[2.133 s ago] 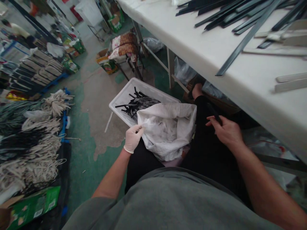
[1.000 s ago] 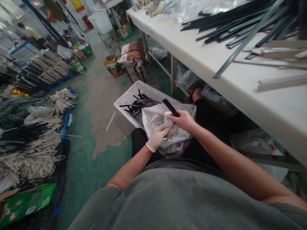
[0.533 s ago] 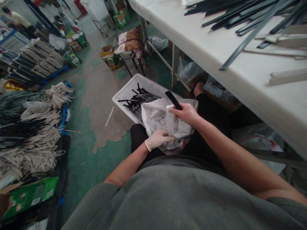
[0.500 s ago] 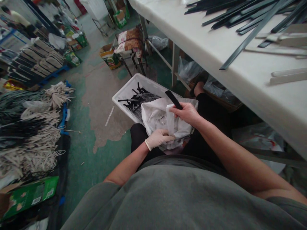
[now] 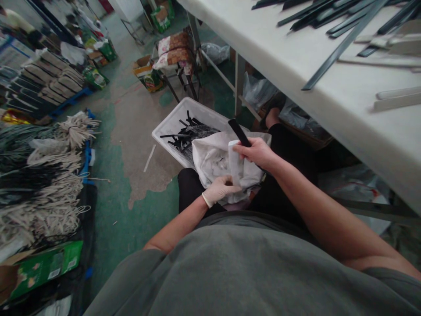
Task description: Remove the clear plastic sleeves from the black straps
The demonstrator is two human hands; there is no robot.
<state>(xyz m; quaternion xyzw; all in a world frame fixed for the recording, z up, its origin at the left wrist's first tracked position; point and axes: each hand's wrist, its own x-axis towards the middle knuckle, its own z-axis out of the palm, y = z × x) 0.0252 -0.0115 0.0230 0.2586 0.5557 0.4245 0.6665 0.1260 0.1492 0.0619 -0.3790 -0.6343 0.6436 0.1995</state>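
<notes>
Over my lap, a white strip (image 5: 234, 159) stands between my two hands. My left hand (image 5: 221, 190), in a pale glove, pinches its lower end. The upper end is held by my bare right hand (image 5: 255, 151), which also grips a black strip (image 5: 239, 132) pointing up and left. Beneath both hands lies a crumpled white bag (image 5: 210, 154) with small pale pieces inside. The bag rests against a white plastic bin (image 5: 171, 115) that holds many short black strips (image 5: 189, 131) and some clear film.
A white table (image 5: 296, 66) with black strips (image 5: 342, 44) and beige strips runs along the right. Bundles of cords (image 5: 55, 193) lie on the left. A cushioned stool (image 5: 176, 48) and open cartons stand ahead. A person (image 5: 19, 24) is at the far upper left.
The view has shifted slightly. Both hands keep their hold on the white strip, and the black strip in my right hand is tilted a little more upright.
</notes>
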